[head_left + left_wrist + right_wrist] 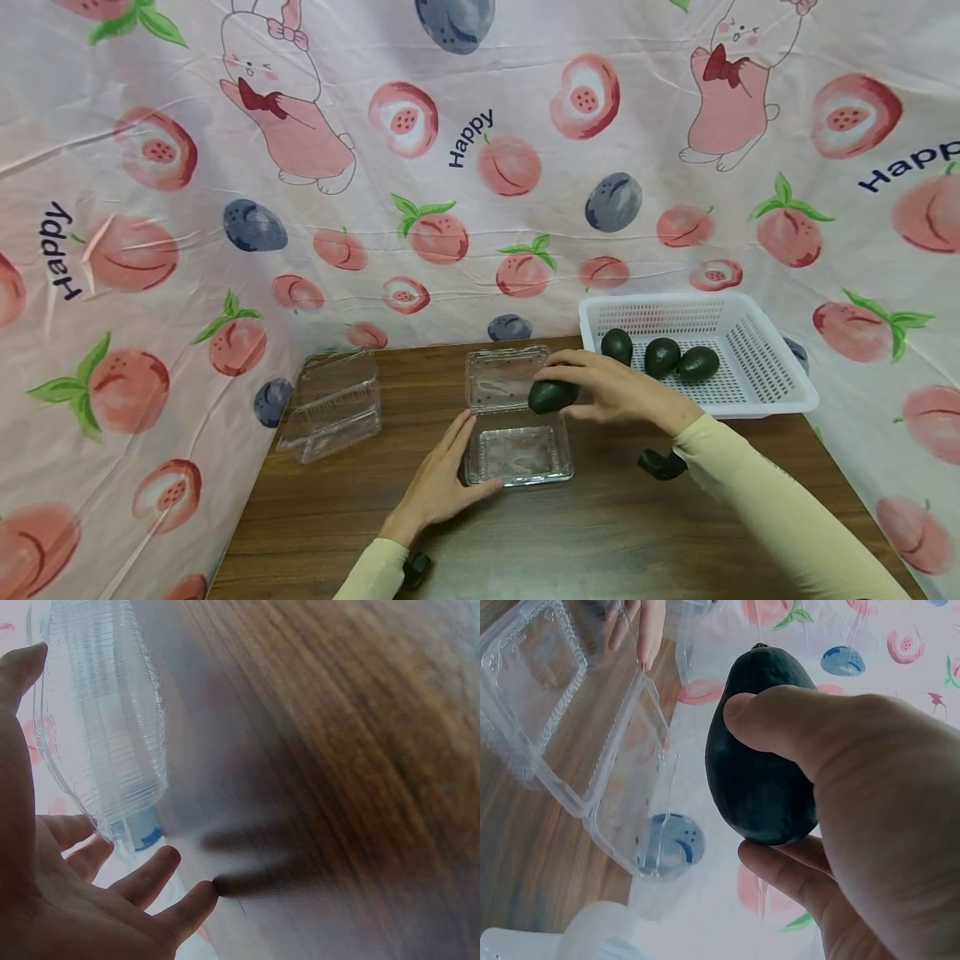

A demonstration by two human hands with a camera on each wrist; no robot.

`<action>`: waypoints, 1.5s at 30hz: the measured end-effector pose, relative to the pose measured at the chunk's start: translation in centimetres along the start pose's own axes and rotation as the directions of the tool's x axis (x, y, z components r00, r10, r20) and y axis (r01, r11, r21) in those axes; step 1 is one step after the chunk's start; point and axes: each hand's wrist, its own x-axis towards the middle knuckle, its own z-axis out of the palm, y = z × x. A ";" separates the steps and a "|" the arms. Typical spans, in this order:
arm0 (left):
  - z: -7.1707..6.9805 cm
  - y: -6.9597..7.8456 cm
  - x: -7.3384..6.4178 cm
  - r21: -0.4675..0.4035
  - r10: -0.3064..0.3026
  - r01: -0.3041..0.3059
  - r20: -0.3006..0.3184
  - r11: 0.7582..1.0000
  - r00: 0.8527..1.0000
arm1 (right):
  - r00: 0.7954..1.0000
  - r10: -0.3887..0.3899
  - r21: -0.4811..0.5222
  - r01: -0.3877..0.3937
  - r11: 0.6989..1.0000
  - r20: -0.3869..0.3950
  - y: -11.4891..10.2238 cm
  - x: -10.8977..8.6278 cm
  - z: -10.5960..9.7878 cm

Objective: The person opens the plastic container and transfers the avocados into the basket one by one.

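A dark green avocado is gripped between the thumb and fingers of my right hand. In the head view this avocado hangs over the right side of an opened clear plastic clamshell box, near its hinge. My left hand rests along the box's left side, fingers extended, with the thumb at the front rim. The left wrist view shows the left hand with spread fingers beside the clear ribbed wall of the box.
A white perforated basket at the back right holds several avocados. More clear clamshell packaging stands open at the back left of the wooden table. A fruit-printed cloth hangs behind and at the sides.
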 end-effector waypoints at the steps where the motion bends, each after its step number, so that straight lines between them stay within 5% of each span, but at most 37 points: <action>1: 0.0 0.0 0.0 0.000 -0.001 0.001 0.000 1.000 1.000 | 1.000 0.004 0.000 -0.004 1.000 0.000 0.0 0.0 -0.1; 31: 0.1 0.0 0.1 0.000 -0.004 0.004 0.005 1.000 1.000 | 0.975 0.218 0.087 -0.222 0.971 0.054 3.4 -2.7 -2.1; 45: 0.0 -0.2 0.1 -0.004 -0.005 0.005 0.007 1.000 1.000 | 0.979 0.205 0.087 -0.206 0.975 0.019 5.5 -3.6 -2.9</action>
